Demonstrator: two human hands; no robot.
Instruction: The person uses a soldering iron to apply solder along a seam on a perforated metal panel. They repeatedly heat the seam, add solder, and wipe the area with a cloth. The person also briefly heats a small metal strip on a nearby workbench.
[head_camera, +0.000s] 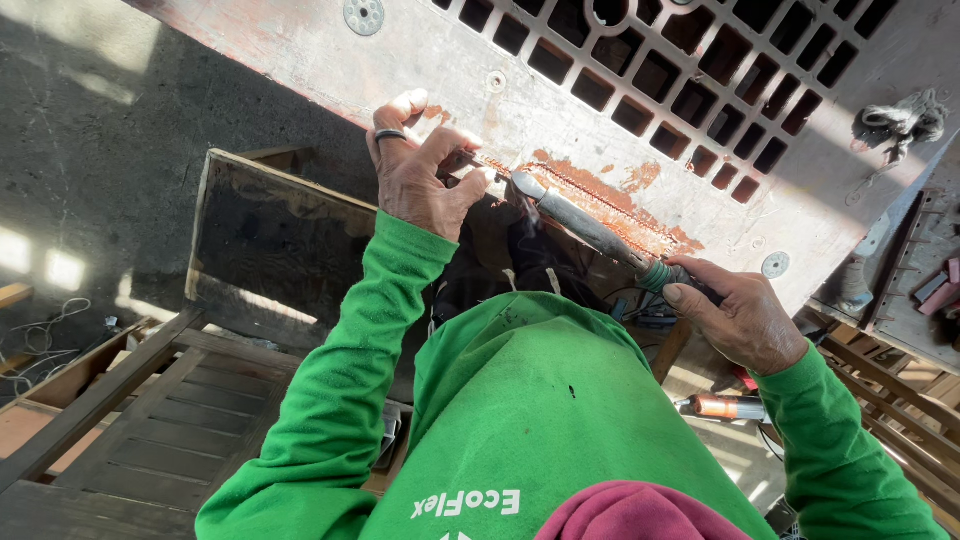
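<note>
The view looked straight down over the person's green sleeves onto a large metal plate (560, 110) with a grid of square openings along its upper part. A band of orange-brown rust (610, 205) ran along the plate's near edge.

The left hand (415, 170), a dark ring on one finger, was at the plate's edge with its fingers (450, 145) drawn together, pinching the tip end of a long hand file (580, 225) and pressing it onto the metal. The right hand (735, 315) sat lower and to the right, fingers closed round the file's green-collared handle end (660, 275). The file lay diagonally between the two hands, resting across the rusted band and touching the plate there.

Two round washers (364, 15) were fixed to the plate, one near the top left and one at the lower right edge. A wad of grey rag (900, 122) lay on the plate's far right corner.

Below the plate, at left, stood a dark wooden board (275, 235) on edge, with a slatted wooden frame (150, 430) just in front of it. A copper-coloured cylindrical tool (725, 407) lay under the right forearm. A bench (925, 300) at the right edge carried small pinkish blocks. Loose pale cord (40, 335) lay on the floor at far left.
</note>
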